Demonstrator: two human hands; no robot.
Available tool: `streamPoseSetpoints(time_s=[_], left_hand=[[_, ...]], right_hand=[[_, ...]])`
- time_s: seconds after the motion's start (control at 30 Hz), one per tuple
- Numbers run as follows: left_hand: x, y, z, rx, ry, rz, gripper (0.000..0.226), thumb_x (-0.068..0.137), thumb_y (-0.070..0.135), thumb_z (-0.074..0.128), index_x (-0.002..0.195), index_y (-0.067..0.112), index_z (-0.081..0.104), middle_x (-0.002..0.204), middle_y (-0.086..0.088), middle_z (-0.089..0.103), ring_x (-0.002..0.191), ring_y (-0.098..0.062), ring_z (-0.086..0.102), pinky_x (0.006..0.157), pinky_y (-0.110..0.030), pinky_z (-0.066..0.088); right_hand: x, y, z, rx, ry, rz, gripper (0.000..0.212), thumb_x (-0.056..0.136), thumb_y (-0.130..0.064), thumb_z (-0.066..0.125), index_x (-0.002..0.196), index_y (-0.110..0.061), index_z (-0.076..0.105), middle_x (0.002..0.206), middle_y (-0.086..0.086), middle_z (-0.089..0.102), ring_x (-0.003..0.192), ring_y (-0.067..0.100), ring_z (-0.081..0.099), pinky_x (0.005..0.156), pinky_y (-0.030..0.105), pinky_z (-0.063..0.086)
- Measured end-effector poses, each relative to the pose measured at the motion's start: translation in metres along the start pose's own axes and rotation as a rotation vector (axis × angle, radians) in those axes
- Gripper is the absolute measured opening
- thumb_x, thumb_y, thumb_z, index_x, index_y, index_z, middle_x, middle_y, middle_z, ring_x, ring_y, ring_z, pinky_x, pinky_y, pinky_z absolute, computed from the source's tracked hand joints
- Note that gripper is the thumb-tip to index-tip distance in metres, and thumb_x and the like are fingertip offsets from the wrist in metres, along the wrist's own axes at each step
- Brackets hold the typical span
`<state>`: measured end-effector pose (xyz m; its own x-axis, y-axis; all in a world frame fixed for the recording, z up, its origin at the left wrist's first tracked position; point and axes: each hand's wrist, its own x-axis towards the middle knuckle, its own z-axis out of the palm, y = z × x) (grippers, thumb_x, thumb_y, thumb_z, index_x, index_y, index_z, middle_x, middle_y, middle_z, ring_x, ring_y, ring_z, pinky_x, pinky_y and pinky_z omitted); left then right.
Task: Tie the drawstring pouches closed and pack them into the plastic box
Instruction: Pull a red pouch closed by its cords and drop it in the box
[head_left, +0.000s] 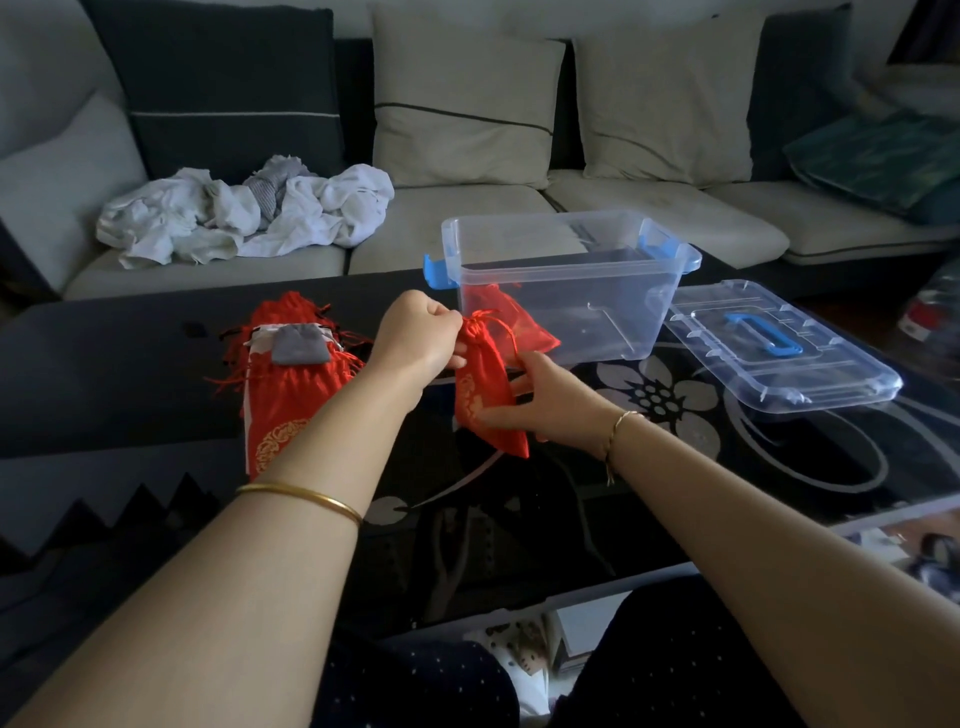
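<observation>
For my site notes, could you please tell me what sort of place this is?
Most likely a home living room: a sofa with cushions, a glass coffee table before it, and crumpled laundry on the seat.

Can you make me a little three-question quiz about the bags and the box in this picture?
1. True or false: the lid is on the box.
2. What colour is the small pouch lying on top of the pile? A) grey B) green C) yellow
3. Fill in: the left hand pinches the red pouch at its ____ end, while the right hand holds its body.

Key:
1. False. The lid lies on the table, right of the open box.
2. A, grey.
3. Top, where the drawstring is.
</observation>
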<state>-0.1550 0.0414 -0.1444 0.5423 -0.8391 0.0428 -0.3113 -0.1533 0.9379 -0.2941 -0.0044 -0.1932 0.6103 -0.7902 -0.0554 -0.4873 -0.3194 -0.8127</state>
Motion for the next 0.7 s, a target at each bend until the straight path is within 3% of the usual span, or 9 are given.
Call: streamPoseSetpoints(time_s=[0.1,0.27,0.43,0.57,0.63,0.7], left_hand=[[0.004,0.002,0.001,-0.153,0.021,-0.082,0.016,0.095,0.007,0.046,0.08,0.01,0.048,0.073,-0.009,0.06,0.066,-0.02,0.062,0.084,-0.043,0.057],[0.003,0.01,0.001,-0.288,0.013,-0.108,0.015,0.095,0.006,0.049,0.08,0.009,0.052,0.073,-0.01,0.061,0.066,-0.019,0.063,0.079,-0.037,0.057],[0.013,0.021,-0.003,-0.337,0.06,-0.059,0.019,0.095,0.009,0.047,0.077,0.012,0.052,0.069,-0.005,0.058,0.061,-0.014,0.058,0.059,-0.025,0.051],[0.038,0.03,-0.008,-0.277,0.072,-0.064,0.011,0.094,0.01,0.044,0.085,0.012,0.05,0.075,-0.003,0.058,0.061,-0.012,0.057,0.052,-0.022,0.045],[0.05,0.035,-0.008,-0.235,0.062,-0.074,0.015,0.094,0.009,0.043,0.082,0.013,0.05,0.073,-0.003,0.057,0.061,-0.012,0.057,0.053,-0.023,0.046],[0.062,0.041,-0.009,-0.196,0.049,-0.077,0.022,0.093,0.007,0.041,0.074,0.015,0.049,0.07,-0.003,0.056,0.06,-0.012,0.055,0.055,-0.023,0.046]], right_hand=[[0.003,0.003,-0.001,-0.05,0.14,-0.012,0.059,0.074,-0.032,0.075,0.123,-0.014,0.046,0.108,-0.002,0.058,0.097,0.014,0.057,0.081,0.028,0.05],[0.005,0.002,-0.001,-0.233,0.285,-0.056,0.036,0.083,-0.021,0.065,0.116,-0.01,0.055,0.107,0.006,0.062,0.099,0.024,0.057,0.083,0.031,0.043],[0.004,-0.021,-0.026,-0.286,0.452,-0.132,0.02,0.088,-0.017,0.056,0.105,-0.01,0.063,0.098,0.005,0.063,0.095,0.024,0.056,0.074,0.026,0.036],[0.024,-0.053,-0.065,-0.163,0.516,-0.179,0.018,0.088,-0.016,0.056,0.092,-0.003,0.067,0.079,0.007,0.062,0.074,0.023,0.057,0.074,0.037,0.047],[0.045,-0.07,-0.084,-0.137,0.558,-0.194,0.018,0.086,-0.014,0.056,0.089,0.002,0.065,0.071,0.008,0.055,0.065,0.022,0.05,0.064,0.032,0.039],[0.075,-0.083,-0.103,-0.216,0.586,-0.17,0.014,0.086,-0.014,0.056,0.082,-0.003,0.063,0.065,0.007,0.049,0.07,0.022,0.046,0.06,0.027,0.028]])
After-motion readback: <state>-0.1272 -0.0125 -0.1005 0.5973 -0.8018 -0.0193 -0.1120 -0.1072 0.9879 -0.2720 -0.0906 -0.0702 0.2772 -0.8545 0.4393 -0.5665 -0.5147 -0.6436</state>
